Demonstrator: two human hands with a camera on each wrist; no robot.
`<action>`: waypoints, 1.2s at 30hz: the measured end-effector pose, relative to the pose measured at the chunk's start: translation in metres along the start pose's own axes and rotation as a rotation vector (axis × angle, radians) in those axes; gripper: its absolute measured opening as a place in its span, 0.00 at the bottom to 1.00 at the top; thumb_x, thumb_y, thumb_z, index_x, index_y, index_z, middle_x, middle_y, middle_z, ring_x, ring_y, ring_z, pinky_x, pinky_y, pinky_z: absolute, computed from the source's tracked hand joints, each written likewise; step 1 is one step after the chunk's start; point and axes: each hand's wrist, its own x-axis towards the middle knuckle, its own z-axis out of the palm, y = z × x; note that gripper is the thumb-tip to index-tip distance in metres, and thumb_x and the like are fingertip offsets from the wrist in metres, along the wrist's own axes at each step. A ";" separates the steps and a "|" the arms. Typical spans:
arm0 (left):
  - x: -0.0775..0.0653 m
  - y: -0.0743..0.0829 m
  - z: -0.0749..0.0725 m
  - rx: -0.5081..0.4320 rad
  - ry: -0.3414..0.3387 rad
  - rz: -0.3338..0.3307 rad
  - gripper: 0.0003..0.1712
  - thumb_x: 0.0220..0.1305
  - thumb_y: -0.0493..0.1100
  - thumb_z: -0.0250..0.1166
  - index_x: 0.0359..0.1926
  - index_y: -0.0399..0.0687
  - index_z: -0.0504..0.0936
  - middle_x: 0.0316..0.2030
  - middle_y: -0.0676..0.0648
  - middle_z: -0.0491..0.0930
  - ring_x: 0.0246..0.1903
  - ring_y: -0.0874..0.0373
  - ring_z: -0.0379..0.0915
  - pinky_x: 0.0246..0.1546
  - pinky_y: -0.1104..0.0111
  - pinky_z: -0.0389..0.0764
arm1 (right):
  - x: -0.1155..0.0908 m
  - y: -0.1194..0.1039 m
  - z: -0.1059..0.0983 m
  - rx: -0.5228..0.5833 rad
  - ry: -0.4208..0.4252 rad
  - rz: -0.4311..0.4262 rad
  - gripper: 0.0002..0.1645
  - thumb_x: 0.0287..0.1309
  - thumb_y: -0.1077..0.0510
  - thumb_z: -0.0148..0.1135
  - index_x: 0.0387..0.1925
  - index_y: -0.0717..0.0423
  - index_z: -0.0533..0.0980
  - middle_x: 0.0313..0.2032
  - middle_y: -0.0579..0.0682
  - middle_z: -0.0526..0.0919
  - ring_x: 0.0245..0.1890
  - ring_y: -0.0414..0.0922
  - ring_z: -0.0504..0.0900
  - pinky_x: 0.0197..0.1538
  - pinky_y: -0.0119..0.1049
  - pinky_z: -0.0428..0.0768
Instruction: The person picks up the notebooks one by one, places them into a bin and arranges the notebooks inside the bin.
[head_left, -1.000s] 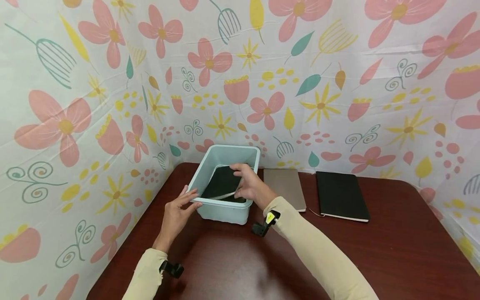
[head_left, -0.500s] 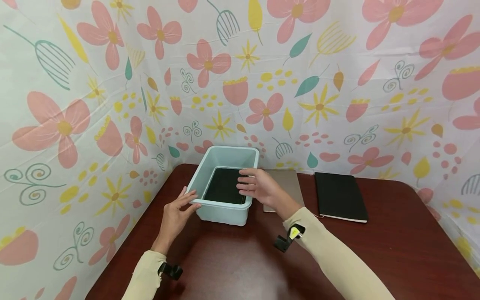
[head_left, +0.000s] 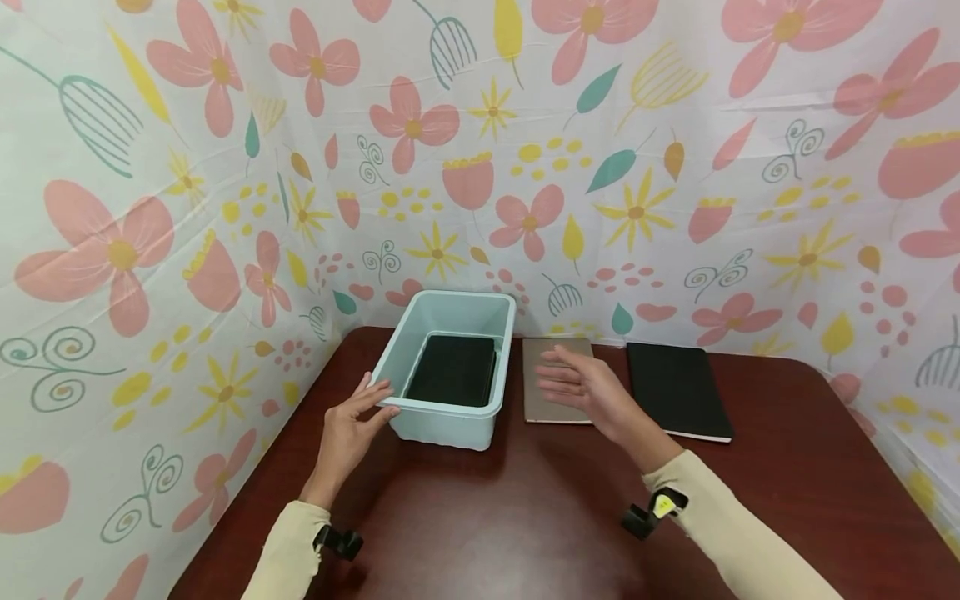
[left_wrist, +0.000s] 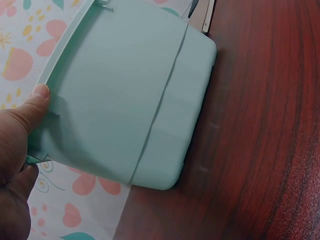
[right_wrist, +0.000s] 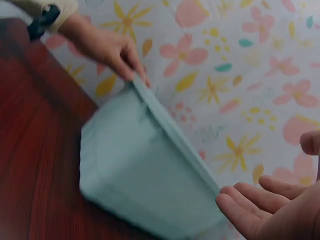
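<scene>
A light blue plastic bin (head_left: 442, 425) stands on the table, and black-covered notebooks (head_left: 452, 371) lie flat inside it, one edge showing under the top one. My left hand (head_left: 350, 433) grips the bin's near left corner, thumb on the outer side of the rim (left_wrist: 62, 45) and fingers over it. Straight-fingered and holding nothing, my right hand (head_left: 592, 392) hovers to the right of the bin, overlapping a grey-brown notebook (head_left: 551, 400) in the head view. The right wrist view shows its fingers (right_wrist: 250, 200) spread near the bin's rim.
A black notebook (head_left: 675, 392) with pale page edges lies to the right of the grey-brown one. The dark red wood table (head_left: 480, 517) meets a flower-printed cloth (head_left: 465, 225) at the back and left. Both sleeved wrists carry small black cameras.
My right hand has let go of the notebook in the bin, which now lies flat, and moved out to the right. My left hand stays at the bin's corner.
</scene>
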 end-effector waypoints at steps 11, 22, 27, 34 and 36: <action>-0.001 0.000 -0.002 0.008 0.004 0.009 0.21 0.57 0.44 0.78 0.53 0.50 0.89 0.57 0.47 0.84 0.72 0.51 0.65 0.62 0.75 0.72 | -0.035 0.029 -0.087 -0.605 0.230 -0.081 0.47 0.76 0.32 0.43 0.77 0.64 0.59 0.70 0.69 0.68 0.67 0.66 0.71 0.64 0.62 0.74; -0.002 -0.001 0.000 -0.014 0.010 -0.001 0.21 0.57 0.44 0.78 0.53 0.51 0.90 0.57 0.48 0.84 0.72 0.51 0.65 0.60 0.83 0.69 | -0.048 0.072 -0.166 -1.100 0.404 -0.113 0.47 0.75 0.33 0.49 0.72 0.70 0.62 0.43 0.69 0.85 0.41 0.63 0.85 0.46 0.66 0.80; -0.003 0.001 0.001 -0.009 0.007 -0.003 0.22 0.56 0.44 0.78 0.54 0.51 0.89 0.57 0.47 0.84 0.72 0.52 0.64 0.59 0.84 0.69 | -0.053 0.088 -0.188 -1.131 0.431 -0.069 0.50 0.73 0.32 0.49 0.72 0.72 0.61 0.40 0.67 0.85 0.45 0.69 0.82 0.47 0.71 0.77; -0.001 0.002 0.001 -0.014 0.017 0.001 0.22 0.56 0.44 0.78 0.53 0.51 0.90 0.57 0.47 0.85 0.72 0.52 0.65 0.59 0.86 0.67 | -0.060 0.099 -0.206 -1.178 0.442 -0.024 0.54 0.71 0.29 0.51 0.72 0.73 0.59 0.58 0.80 0.74 0.52 0.77 0.76 0.49 0.75 0.73; -0.001 0.003 0.000 -0.015 0.016 0.004 0.22 0.56 0.43 0.78 0.53 0.50 0.90 0.57 0.47 0.85 0.72 0.51 0.65 0.59 0.86 0.67 | -0.062 0.101 -0.209 -1.186 0.439 -0.009 0.54 0.71 0.29 0.51 0.72 0.74 0.59 0.60 0.82 0.70 0.52 0.77 0.75 0.49 0.76 0.73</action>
